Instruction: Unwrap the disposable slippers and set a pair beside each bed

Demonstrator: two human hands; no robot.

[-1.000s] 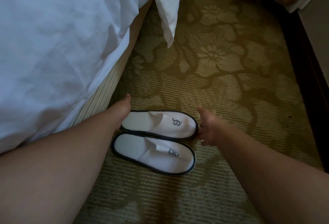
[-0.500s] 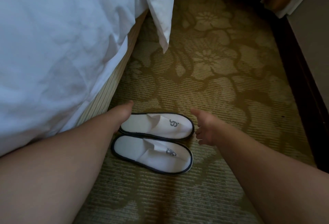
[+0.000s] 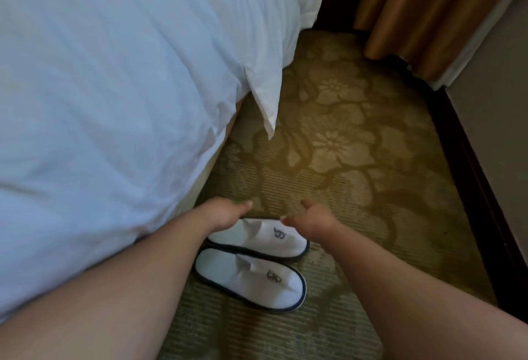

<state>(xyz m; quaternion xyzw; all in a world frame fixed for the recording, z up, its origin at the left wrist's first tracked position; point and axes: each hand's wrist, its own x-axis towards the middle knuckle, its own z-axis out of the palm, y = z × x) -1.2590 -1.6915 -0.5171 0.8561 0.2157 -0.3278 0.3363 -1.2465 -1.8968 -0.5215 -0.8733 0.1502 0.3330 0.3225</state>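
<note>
The far slipper (image 3: 264, 241) and near slipper (image 3: 251, 284), 2 flat ovals of soft white cloth with dark piping, lie side by side on ribbed floral carpet (image 3: 357, 188) beside the bed (image 3: 114, 73). The left hand (image 3: 225, 213) has its fingers straight over the far heel, and the right hand (image 3: 313, 221) has its fingers loosely curled; neither grips anything.

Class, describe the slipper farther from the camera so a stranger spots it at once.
Find the white bed; on the patterned carpet beside it lie two white, dark-edged slippers. Yours is the farther slipper, partly hidden by the left hand and right hand, while the nearer slipper lies in plain view.
</note>
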